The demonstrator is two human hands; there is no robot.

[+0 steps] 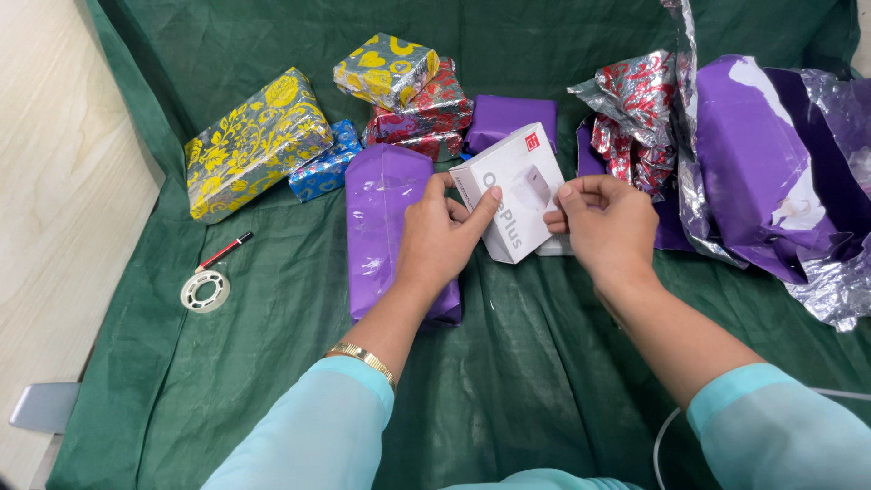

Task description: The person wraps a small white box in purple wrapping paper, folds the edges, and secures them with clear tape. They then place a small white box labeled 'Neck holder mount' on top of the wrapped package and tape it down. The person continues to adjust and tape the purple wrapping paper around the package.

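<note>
head view looked down on a bench covered with a green cloth (535,363). the left hand (442,238) and the right hand (606,224) both held a small white box (513,195), which sat tipped up near the middle of the cloth. the left hand was curled, with its thumb and fingers pinching the left side of the box. the right hand was pinching the right edge of the box with its fingertips pressed close together.

under the left hand lay a long purple parcel (386,222), flat on the cloth (its wrapping was shiny). behind the box sat a smaller purple parcel (508,118). beside that was a red and silver parcel (426,113) with a yellow and grey parcel (386,68) stacked on top. farther left lay a big yellow flowery parcel (254,141), and a small blue parcel (325,163) was touching it.

a roll of clear tape (205,291) and a red pen (224,251) lay near each other on the left part of the cloth. crumpled purple and silver wrapping paper (771,172) was piled on the right side.
</note>
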